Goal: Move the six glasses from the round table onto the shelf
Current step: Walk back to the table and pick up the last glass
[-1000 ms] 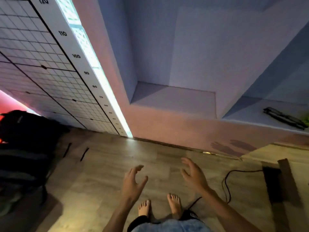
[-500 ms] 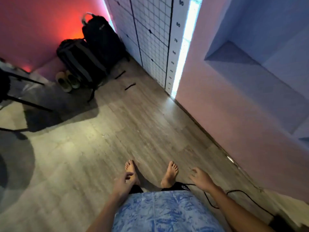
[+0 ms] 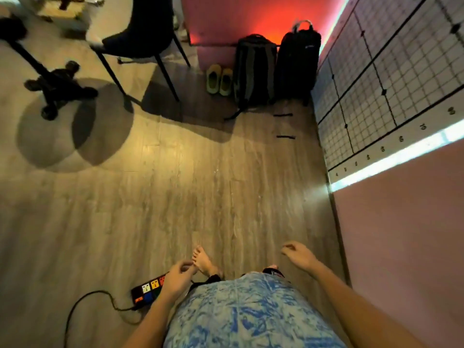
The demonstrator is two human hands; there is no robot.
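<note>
At 10 o'clock on the wooden floor (image 3: pixel 175 192), a black tripod base (image 3: pixel 59 87) stands over a round double shadow. A dark chair (image 3: pixel 143 28) occupies 11 o'clock. At 12 o'clock, a pair of green slippers (image 3: pixel 219 78) sits just beside a grey backpack (image 3: pixel 253 71), and a black backpack (image 3: pixel 297 59) stands to its right against the red-lit wall. A grid-marked measuring board (image 3: pixel 391 79) covers the wall from 1 to 2 o'clock.

At 7 o'clock, a power strip (image 3: pixel 148 290) with coloured sockets lies on the floor, its cable (image 3: pixel 82 305) curving leftward. The left hand (image 3: pixel 177 278) hangs above the strip, fingers loosely curled and holding nothing. The right hand (image 3: pixel 300 254), at 5 o'clock, has fingers relaxed, partly spread and empty. Bare feet show between the hands. No glass, round bench or shelf is in view; their location cannot be told.
</note>
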